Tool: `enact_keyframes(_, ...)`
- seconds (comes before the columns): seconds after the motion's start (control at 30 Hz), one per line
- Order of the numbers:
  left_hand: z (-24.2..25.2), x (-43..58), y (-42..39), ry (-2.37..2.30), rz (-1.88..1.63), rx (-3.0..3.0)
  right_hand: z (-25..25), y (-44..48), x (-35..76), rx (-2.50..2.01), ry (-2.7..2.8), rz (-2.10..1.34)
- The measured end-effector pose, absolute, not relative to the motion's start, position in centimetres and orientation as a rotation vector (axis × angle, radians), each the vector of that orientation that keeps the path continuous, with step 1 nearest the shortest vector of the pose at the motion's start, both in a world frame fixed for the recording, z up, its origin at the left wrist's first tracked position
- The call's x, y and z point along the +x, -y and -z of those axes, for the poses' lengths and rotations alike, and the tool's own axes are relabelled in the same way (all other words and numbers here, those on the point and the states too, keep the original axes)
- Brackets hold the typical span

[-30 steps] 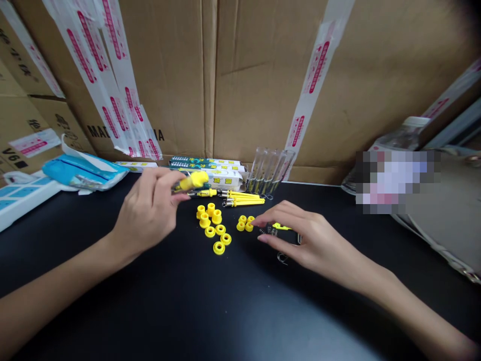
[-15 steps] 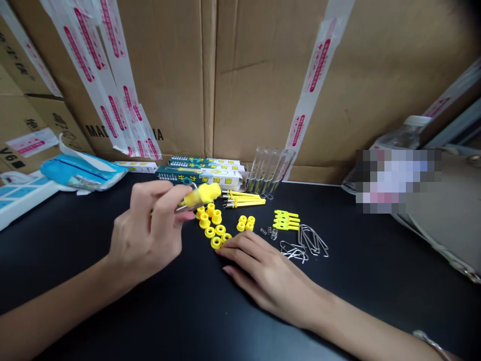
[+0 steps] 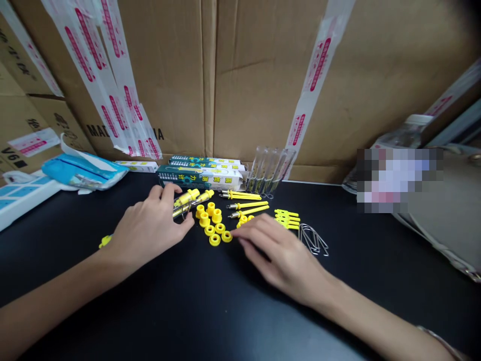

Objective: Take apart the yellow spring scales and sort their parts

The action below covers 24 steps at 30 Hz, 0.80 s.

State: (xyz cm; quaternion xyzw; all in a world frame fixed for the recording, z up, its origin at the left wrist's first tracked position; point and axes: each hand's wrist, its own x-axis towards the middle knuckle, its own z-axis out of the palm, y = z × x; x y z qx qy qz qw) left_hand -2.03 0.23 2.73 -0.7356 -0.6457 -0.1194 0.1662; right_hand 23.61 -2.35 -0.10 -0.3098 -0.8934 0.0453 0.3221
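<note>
My left hand (image 3: 150,223) is curled over two clear-tubed spring scales (image 3: 187,197) with yellow ends, low at the table, its fingers around the nearer one. Another yellow end (image 3: 105,241) sticks out behind the wrist. My right hand (image 3: 280,253) rests on the table with fingers loosely bent and apart, its index fingertip beside a yellow ring (image 3: 226,236). More such rings and yellow flanged caps (image 3: 211,208) stand between the hands. Small yellow caps (image 3: 243,219) are partly covered by the right hand. Behind them lie yellow rods with metal ends (image 3: 248,205).
Printed boxes (image 3: 199,176) and upright clear tubes (image 3: 268,170) stand against the cardboard (image 3: 255,100). Flat yellow pieces (image 3: 287,219) and metal hooks (image 3: 313,239) lie right. A blue packet (image 3: 84,170) is at left; a bottle (image 3: 402,135) and grey bag (image 3: 443,200) are at right.
My left hand has come down to the table with the spring scale. My right hand has shifted right, over the small springs and wire hooks. The yellow rods now lie more spread out.
</note>
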Motion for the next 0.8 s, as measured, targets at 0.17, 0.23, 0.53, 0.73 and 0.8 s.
enact_keyframes(0.17,-2.0,-4.1,-1.5,1.822,0.313,-2.270,-0.6,-1.4,27.3,-1.078,2.321,0.076)
enact_keyframes(0.23,-1.7,-5.1,-2.0,1.783,0.283,-2.305,-0.5,-2.8,28.4,-1.103,2.337,0.079)
enact_keyframes(0.53,-3.3,-7.4,-4.3,1.837,0.217,-2.269,-0.2,-4.4,28.4,-1.145,2.446,0.106)
enact_keyframes(0.73,-4.2,-7.1,-4.2,1.861,0.218,-2.220,0.0,-4.8,27.8,-1.214,2.406,0.154)
enact_keyframes(0.8,-4.3,-6.8,-4.1,1.866,0.231,-2.193,0.1,-5.0,27.7,-1.226,2.396,0.163)
